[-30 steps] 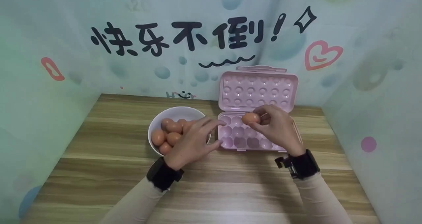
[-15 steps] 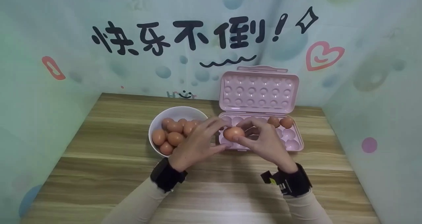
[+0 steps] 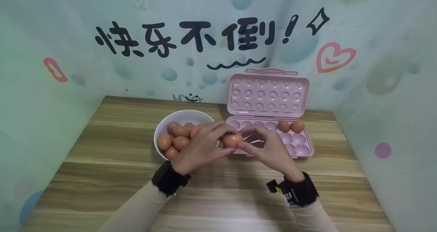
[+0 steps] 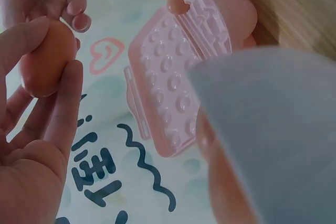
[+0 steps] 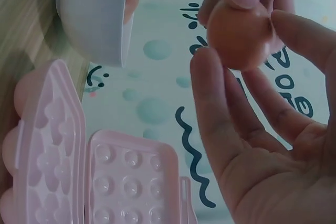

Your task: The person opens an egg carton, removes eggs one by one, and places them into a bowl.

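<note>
A brown egg (image 3: 232, 140) is between the two hands, above the front left part of a pink egg carton (image 3: 300, 139). The left hand (image 3: 199, 146) pinches it between thumb and fingers, as the left wrist view shows. From the other side, the right hand (image 3: 271, 153) has its thumb and fingertips against the same egg (image 5: 241, 35). The carton's lid (image 3: 268, 95) stands open against the wall. Two eggs (image 3: 290, 126) lie side by side at the right of its back row. The hands hide some front cups.
Left of the carton, a white bowl (image 3: 186, 114) holds several brown eggs (image 3: 181, 143); the left hand covers its right side. Both stand on a wood-grain table (image 3: 218, 198). A printed cloth wall (image 3: 153, 78) rises behind the table and along both sides.
The right hand has moved left from over the carton, bringing the egg to the left hand. The left hand's fingers have come round the egg.
</note>
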`<state>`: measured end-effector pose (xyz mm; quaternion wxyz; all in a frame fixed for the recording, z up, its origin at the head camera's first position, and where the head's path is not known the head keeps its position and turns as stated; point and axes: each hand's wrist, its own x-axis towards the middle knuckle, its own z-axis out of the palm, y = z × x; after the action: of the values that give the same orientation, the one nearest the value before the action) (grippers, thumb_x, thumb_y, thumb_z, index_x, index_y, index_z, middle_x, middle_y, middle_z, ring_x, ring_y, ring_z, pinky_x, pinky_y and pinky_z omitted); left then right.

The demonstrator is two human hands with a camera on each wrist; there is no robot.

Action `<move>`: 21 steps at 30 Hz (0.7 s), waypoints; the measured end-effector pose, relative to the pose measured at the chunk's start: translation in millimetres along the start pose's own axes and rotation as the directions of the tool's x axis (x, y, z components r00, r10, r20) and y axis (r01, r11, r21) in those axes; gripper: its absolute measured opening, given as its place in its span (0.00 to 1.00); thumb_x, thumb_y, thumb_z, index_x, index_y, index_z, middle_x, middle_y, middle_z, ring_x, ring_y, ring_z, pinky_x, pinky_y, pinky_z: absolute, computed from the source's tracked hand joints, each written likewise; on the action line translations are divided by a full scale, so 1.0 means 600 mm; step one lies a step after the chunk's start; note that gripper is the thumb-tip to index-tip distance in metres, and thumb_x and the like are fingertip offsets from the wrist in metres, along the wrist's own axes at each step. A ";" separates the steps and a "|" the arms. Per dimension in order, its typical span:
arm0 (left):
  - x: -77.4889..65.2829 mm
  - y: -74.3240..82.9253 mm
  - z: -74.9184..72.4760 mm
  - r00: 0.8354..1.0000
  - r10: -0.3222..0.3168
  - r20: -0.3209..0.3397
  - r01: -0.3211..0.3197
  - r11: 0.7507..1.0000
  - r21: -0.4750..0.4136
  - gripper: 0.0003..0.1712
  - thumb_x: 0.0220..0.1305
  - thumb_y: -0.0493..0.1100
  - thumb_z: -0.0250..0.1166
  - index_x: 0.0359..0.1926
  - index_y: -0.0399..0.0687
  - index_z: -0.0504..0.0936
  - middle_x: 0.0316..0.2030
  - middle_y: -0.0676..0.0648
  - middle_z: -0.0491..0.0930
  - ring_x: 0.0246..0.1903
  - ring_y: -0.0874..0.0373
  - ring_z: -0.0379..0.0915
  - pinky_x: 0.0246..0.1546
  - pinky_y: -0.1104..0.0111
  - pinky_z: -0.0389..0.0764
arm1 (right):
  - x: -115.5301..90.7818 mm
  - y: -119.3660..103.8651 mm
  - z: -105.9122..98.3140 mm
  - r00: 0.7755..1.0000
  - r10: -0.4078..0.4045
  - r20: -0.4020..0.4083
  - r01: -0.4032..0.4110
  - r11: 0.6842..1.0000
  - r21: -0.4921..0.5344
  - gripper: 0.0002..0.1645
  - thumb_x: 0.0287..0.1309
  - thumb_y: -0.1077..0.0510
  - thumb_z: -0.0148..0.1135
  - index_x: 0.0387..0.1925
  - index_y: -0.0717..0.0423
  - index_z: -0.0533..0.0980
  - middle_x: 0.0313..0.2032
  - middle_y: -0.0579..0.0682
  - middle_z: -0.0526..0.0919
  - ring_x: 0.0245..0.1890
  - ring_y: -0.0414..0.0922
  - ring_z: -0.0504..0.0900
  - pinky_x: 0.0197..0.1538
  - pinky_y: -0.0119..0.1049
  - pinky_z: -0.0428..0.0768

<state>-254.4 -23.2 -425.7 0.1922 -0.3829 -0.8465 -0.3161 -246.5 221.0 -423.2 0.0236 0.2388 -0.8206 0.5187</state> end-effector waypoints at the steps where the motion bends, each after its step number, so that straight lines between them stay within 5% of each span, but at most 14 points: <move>1: 0.001 -0.003 -0.006 1.000 -0.009 0.006 0.009 1.000 -0.001 0.24 0.64 0.48 0.78 0.58 0.50 0.83 0.55 0.49 0.84 0.52 0.57 0.81 0.56 0.63 0.83 | -0.001 0.000 -0.003 1.000 -0.004 -0.008 0.004 1.000 -0.001 0.20 0.63 0.56 0.77 0.55 0.54 0.83 0.50 0.50 0.87 0.48 0.51 0.89 0.50 0.40 0.88; 9: 0.024 -0.049 -0.073 0.985 -0.162 0.065 0.163 0.986 -0.015 0.21 0.61 0.43 0.78 0.55 0.49 0.84 0.52 0.49 0.83 0.53 0.53 0.79 0.56 0.61 0.81 | -0.001 0.002 -0.026 0.996 -0.053 -0.078 0.050 0.998 -0.040 0.19 0.65 0.63 0.74 0.57 0.57 0.84 0.52 0.52 0.88 0.50 0.51 0.88 0.53 0.39 0.87; 15: 0.046 -0.099 -0.110 0.938 -0.299 0.173 0.303 0.953 0.005 0.21 0.62 0.42 0.77 0.55 0.49 0.83 0.52 0.48 0.81 0.53 0.50 0.75 0.57 0.56 0.78 | -0.001 0.007 -0.034 0.992 -0.069 -0.102 0.063 0.996 -0.062 0.19 0.64 0.65 0.73 0.56 0.56 0.84 0.50 0.50 0.88 0.49 0.48 0.88 0.52 0.42 0.88; 21: 0.053 -0.152 -0.119 0.907 -0.343 0.246 0.328 0.939 0.099 0.17 0.62 0.38 0.75 0.51 0.44 0.83 0.50 0.43 0.83 0.51 0.46 0.76 0.56 0.53 0.77 | -0.001 0.011 -0.035 0.993 -0.070 -0.100 0.062 0.995 -0.081 0.18 0.65 0.65 0.73 0.56 0.55 0.84 0.51 0.49 0.88 0.49 0.47 0.88 0.53 0.45 0.87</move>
<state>-338.7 -101.4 -391.5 0.0329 -0.2643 -0.9259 -0.2679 -252.9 241.6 -419.1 0.0922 0.2376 -0.8296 0.4969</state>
